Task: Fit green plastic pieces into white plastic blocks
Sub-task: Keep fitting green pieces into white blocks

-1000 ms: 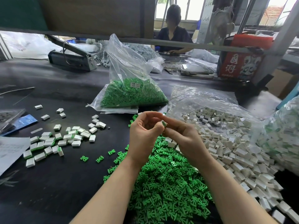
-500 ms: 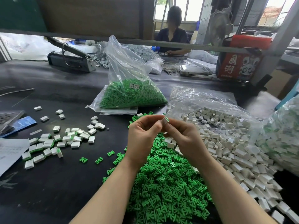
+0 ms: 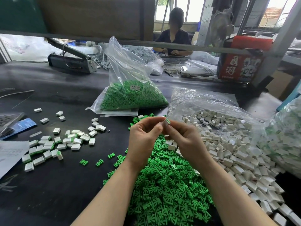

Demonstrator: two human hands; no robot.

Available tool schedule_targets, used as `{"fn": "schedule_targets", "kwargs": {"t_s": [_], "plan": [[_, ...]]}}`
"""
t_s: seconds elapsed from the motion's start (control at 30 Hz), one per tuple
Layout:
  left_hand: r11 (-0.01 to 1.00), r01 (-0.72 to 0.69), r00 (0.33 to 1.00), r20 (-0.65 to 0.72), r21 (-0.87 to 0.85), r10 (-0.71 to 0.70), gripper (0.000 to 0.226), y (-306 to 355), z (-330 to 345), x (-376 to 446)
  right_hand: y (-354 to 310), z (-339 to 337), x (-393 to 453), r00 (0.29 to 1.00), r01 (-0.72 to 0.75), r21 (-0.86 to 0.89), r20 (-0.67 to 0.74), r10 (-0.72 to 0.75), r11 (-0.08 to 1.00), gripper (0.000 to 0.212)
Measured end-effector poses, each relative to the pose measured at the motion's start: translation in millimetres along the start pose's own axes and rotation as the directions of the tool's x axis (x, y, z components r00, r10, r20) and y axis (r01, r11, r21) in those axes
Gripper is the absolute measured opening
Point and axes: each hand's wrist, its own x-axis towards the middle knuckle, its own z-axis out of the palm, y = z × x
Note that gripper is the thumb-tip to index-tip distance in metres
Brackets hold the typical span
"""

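Both hands meet above the table's middle and pinch one small white block (image 3: 166, 122) whose top end shows a green piece set in it. My left hand (image 3: 143, 141) grips it from the left with curled fingers. From the right, my right hand (image 3: 185, 141) holds it between thumb and fingertips. Under my forearms lies a heap of loose green pieces (image 3: 166, 190). A spread of empty white blocks (image 3: 236, 144) spills from a clear bag on the right. Fitted white-and-green blocks (image 3: 53, 144) lie scattered at the left.
A clear bag of green pieces (image 3: 130, 97) stands behind my hands. Another bag of fitted blocks (image 3: 283, 141) bulges at the right edge. Paper (image 3: 9, 154) and a blue card (image 3: 24, 125) lie at the left. A person works across the table, past a grey tool (image 3: 70, 61).
The green piece has gone further into the white block, which now stands higher between my fingertips. Both hands stayed together over the green heap.
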Motion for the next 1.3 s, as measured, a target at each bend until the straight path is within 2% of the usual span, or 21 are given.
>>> {"fn": "schedule_targets", "kwargs": {"t_s": [0.1, 0.2, 0.27, 0.33, 0.4, 0.5, 0.63, 0.73, 0.83, 0.97, 1.03, 1.13, 1.2, 1.23, 1.3], "plan": [[0.998, 0.055, 0.998, 0.001, -0.008, -0.055, 0.012, 1, 0, 1, 1, 0, 0, 0.999, -0.002, -0.041, -0.032, 0.000, 0.999, 0.028], [0.971, 0.226, 0.970, -0.069, -0.081, -0.232, 0.011, 1, -1, 4, 5, 0, 1, 0.995, -0.080, -0.135, -0.077, 0.070, 0.988, 0.029], [0.919, 0.351, 0.903, -0.195, -0.179, -0.383, 0.010, 2, -5, 9, 8, -4, 2, 0.981, -0.166, -0.167, -0.129, 0.145, 0.972, 0.023], [0.845, 0.416, 0.801, -0.306, -0.335, -0.515, 0.010, 4, -15, 14, 12, -9, 3, 0.962, -0.239, -0.173, -0.177, 0.209, 0.955, 0.020], [0.758, 0.396, 0.715, -0.344, -0.519, -0.609, 0.015, 8, -28, 19, 15, -16, 3, 0.945, -0.285, -0.174, -0.213, 0.247, 0.943, 0.019], [0.644, 0.261, 0.640, -0.370, -0.719, -0.673, 0.019, 13, -50, 24, 17, -23, 3, 0.927, -0.330, -0.190, -0.248, 0.280, 0.925, 0.021], [0.605, 0.042, 0.633, -0.447, -0.795, -0.632, 0.025, 15, -70, 26, 21, -25, 4, 0.936, -0.327, -0.367, -0.252, 0.245, 0.871, 0.019], [0.603, 0.016, 0.641, -0.455, -0.798, -0.618, 0.029, 16, -75, 26, 23, -21, 4, 0.962, -0.272, -0.569, -0.171, 0.212, 0.776, 0.012], [0.642, 0.158, 0.646, -0.413, -0.750, -0.642, 0.029, 17, -70, 25, 23, -15, 3, 0.982, -0.173, -0.804, -0.098, 0.161, 0.569, 0.010], [0.698, 0.396, 0.676, -0.325, -0.597, -0.661, 0.029, 15, -55, 22, 24, -15, 2, 0.983, -0.097, -0.923, -0.030, 0.182, 0.373, 0.018], [0.738, 0.475, 0.711, -0.284, -0.479, -0.643, 0.026, 13, -45, 21, 25, -16, 2, 0.980, -0.068, -0.947, -0.005, 0.197, 0.315, 0.020], [0.793, 0.563, 0.757, -0.240, -0.232, -0.608, 0.024, 8, -33, 19, 24, -17, 2, 0.982, -0.055, -0.946, 0.006, 0.187, 0.319, 0.017], [0.821, 0.570, 0.802, -0.195, -0.035, -0.565, 0.020, 4, -28, 17, 26, -17, 3, 0.982, -0.057, -0.944, 0.005, 0.187, 0.325, 0.014], [0.832, 0.553, 0.827, -0.157, 0.054, -0.540, 0.017, 3, -27, 16, 26, -17, 3, 0.984, -0.074, -0.925, -0.006, 0.180, 0.372, 0.012], [0.841, 0.497, 0.866, -0.068, 0.214, -0.495, 0.010, 1, -25, 13, 23, -16, 3, 0.984, -0.151, -0.796, -0.063, 0.168, 0.586, 0.007]]}}
